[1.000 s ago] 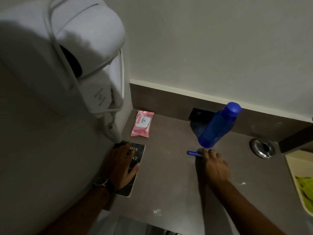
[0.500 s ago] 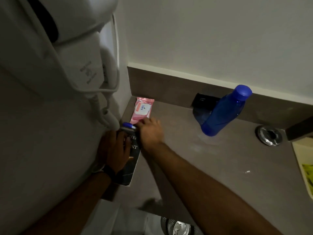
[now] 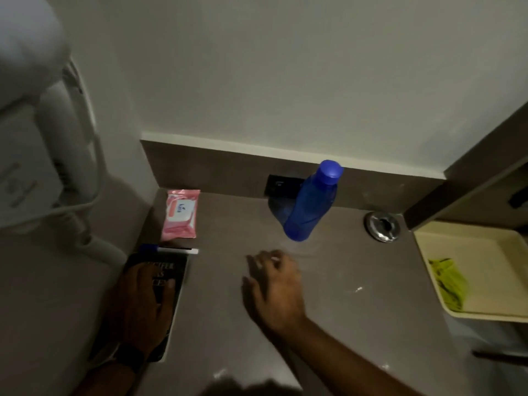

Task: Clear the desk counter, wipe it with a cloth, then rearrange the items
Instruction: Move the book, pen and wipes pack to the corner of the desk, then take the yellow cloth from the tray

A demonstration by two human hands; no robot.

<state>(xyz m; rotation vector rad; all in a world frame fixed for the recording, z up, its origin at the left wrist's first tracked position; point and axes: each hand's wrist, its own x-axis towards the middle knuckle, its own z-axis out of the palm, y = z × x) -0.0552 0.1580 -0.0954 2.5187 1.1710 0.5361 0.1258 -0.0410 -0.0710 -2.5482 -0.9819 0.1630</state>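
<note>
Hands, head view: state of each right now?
Left hand: open, pressed flat on the black book, not gripping.
Right hand: open, empty, fingers loosely curled above the counter.

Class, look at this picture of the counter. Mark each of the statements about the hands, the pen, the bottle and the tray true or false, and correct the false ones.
1. The left hand lies flat on the black book. True.
2. The right hand holds the pen. False: the hand is empty, and the pen lies on the counter between the book and the pink wipes packet.
3. The blue bottle has its cap on. True.
4. The cream tray is empty. False: something yellow-green lies in it.
5. The wipes packet lies right of the bottle. False: it lies to its left, near the corner.
</note>
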